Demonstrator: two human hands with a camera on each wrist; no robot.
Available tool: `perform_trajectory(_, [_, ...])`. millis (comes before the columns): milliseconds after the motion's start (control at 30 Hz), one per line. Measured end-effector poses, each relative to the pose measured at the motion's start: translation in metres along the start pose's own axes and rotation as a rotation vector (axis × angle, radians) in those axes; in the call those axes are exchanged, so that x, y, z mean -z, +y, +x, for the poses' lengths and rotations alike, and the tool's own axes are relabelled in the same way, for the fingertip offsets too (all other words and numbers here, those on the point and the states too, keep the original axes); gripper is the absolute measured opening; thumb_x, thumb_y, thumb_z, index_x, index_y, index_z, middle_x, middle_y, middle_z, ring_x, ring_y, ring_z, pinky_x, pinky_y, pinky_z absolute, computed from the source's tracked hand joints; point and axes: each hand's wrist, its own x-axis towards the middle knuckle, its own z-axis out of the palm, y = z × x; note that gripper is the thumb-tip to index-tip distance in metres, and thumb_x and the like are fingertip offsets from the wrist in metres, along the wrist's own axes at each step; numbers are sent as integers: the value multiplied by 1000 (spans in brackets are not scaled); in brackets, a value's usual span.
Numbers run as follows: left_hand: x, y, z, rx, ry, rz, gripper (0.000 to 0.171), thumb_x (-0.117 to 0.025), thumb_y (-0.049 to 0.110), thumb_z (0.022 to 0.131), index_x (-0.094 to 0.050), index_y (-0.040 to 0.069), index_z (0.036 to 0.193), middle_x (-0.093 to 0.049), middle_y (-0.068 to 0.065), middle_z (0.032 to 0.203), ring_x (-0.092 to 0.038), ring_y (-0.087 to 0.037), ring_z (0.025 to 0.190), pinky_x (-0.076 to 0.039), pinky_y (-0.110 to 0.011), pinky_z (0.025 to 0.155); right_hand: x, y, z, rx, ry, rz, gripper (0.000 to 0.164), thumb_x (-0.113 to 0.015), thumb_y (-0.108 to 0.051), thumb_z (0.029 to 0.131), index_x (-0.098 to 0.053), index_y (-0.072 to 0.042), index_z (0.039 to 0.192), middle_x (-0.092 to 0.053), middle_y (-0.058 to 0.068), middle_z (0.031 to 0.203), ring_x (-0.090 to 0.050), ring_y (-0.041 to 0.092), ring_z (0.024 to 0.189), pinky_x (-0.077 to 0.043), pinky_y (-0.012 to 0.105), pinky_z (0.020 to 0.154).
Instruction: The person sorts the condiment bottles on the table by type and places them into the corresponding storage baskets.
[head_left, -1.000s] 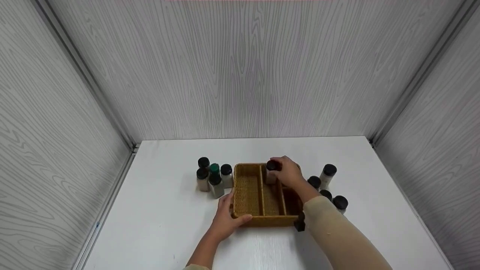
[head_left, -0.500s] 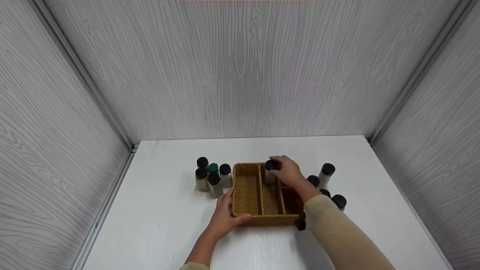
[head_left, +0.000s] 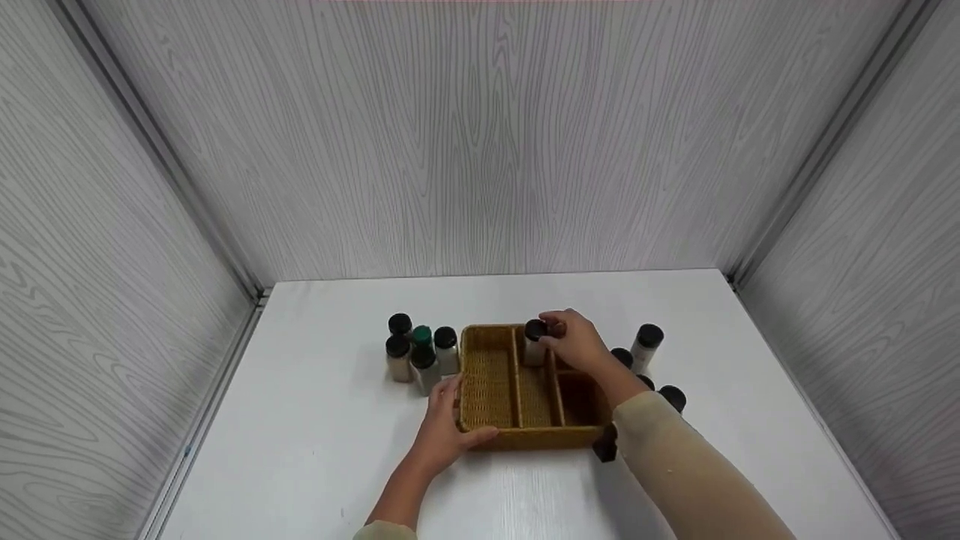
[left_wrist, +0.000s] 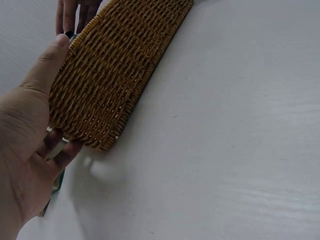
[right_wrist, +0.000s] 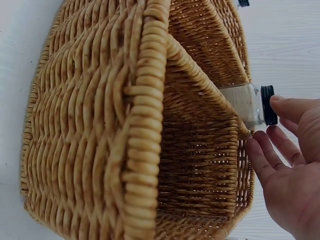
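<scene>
A brown wicker basket [head_left: 487, 375] with several compartments stands on the white table. My left hand [head_left: 439, 431] grips its near left corner, thumb along the front wall and fingers at the left side. In the basket's middle compartment, a clear spice jar [head_left: 534, 352] with a black lid stands upright at the far end. My right hand [head_left: 577, 341] is beside that jar; in the right wrist view the thumb touches the lid [right_wrist: 269, 105] while the other fingers lie loosely apart around it. The lower part of the jar is hidden behind a divider there.
Left of the basket several jars [head_left: 425, 371] cluster, one with a green lid [head_left: 422, 335]. To its right stand several black-lidded jars [head_left: 646, 345], partly hidden by the right arm. A small black block [head_left: 604, 444] is at the basket's near right corner.
The right hand has shifted slightly right relative to the jar, and its fingers have loosened. The jar stays in the middle compartment. My left hand keeps its hold; the head view has turned slightly.
</scene>
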Motion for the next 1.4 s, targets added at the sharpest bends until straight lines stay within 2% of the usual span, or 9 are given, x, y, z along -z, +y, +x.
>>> perform_trajectory(233, [1, -2, -1, -38, 20, 33, 119, -95, 46, 84, -23, 11, 172, -19, -14, 181, -38, -45, 160, -41, -63, 127, 9, -7, -7, 6, -10, 36, 49, -74, -7, 102, -62, -4, 150, -63, 20, 137, -68, 40, 132, -63, 45, 102])
perform_trajectory(433, [2, -5, -2, -46, 39, 37, 118, -95, 43, 84, -24, 9, 172, -21, -18, 180, -31, -47, 163, -37, -65, 129, 12, -11, -12, 33, 7, 69, 49, -75, -4, 101, -63, -1, 148, -62, 23, 137, -69, 42, 131, -63, 48, 103])
perform_trajectory(633, [1, -6, -3, -30, 44, 44, 118, -95, 45, 84, -24, 11, 172, -21, -19, 180, -29, -47, 164, -35, -65, 129, 7, -10, -16, 100, -52, -12, 58, -80, -5, 97, -59, 0, 151, -63, 24, 133, -68, 40, 123, -61, 52, 104])
perform_trajectory(767, [-1, -4, -3, -36, 35, 35, 118, -94, 45, 84, -23, 12, 173, -21, -19, 180, -31, -48, 163, -37, -66, 128, 9, -6, -18, 98, -53, -19, 57, -80, -7, 98, -60, -3, 151, -63, 22, 134, -68, 39, 124, -60, 53, 105])
perform_trajectory(967, [-4, -2, -3, -19, 26, 20, 117, -94, 44, 85, -23, 14, 173, -20, -17, 181, -31, -47, 163, -36, -65, 129, 29, 2, -29, 92, -32, 27, 56, -79, -8, 99, -60, -4, 151, -62, 24, 138, -66, 43, 129, -57, 57, 111])
perform_trajectory(1133, [-2, 1, -1, -21, 8, 14, 117, -93, 46, 85, -23, 14, 173, -19, -16, 181, -32, -46, 163, -37, -65, 129, 52, 13, -39, 54, -28, 59, 56, -77, -8, 100, -58, -4, 153, -58, 27, 142, -62, 46, 134, -55, 59, 114])
perform_trajectory(1400, [2, 1, -3, -30, -8, 16, 115, -93, 46, 86, -24, 12, 173, -17, -18, 181, -32, -47, 163, -38, -66, 127, 77, 27, -60, 28, -23, 49, 57, -77, -11, 102, -57, -6, 154, -56, 24, 148, -60, 45, 137, -55, 58, 114])
